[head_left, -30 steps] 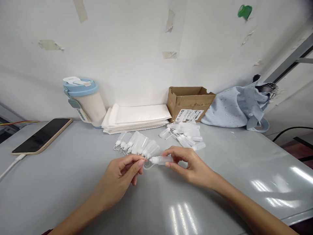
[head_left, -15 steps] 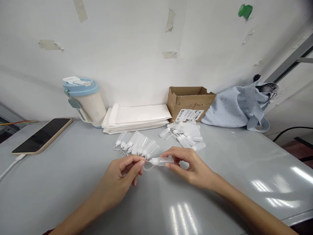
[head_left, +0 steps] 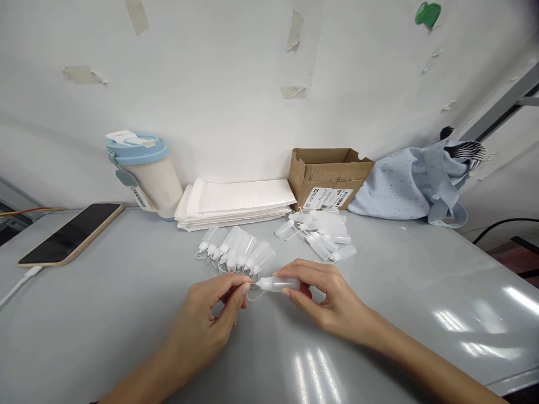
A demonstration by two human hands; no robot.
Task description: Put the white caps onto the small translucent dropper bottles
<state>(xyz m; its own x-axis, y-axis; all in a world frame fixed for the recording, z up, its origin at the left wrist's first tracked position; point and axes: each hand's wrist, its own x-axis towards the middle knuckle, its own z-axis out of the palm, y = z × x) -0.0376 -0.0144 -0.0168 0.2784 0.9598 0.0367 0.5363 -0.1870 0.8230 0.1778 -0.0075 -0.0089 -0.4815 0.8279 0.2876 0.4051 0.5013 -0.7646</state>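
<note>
A small translucent squeeze bottle [head_left: 279,284] lies sideways between the thumb and fingers of my right hand [head_left: 326,294], its white nozzle toward the left. My left hand [head_left: 214,308] is pinched at the nozzle's tip. What it grips is too small to make out, though a thin strap loops down between the fingertips and the bottle's neck. Just behind my hands rests a row of similar bottles [head_left: 238,247] with looped straps. Further right, a loose heap of such bottles [head_left: 322,230] sits before a cardboard box.
Against the wall stand a blue-lidded tumbler [head_left: 155,179], a stack of white padded envelopes [head_left: 244,196], the open cardboard box [head_left: 328,174] and a light blue cloth bag [head_left: 396,185]. A phone [head_left: 71,233] with a charging cable lies at the left of the grey table [head_left: 126,314].
Both hands and the bottle have shifted slightly downward in the view. The right fingers now lie further over the bottle. The piles have stayed put.
</note>
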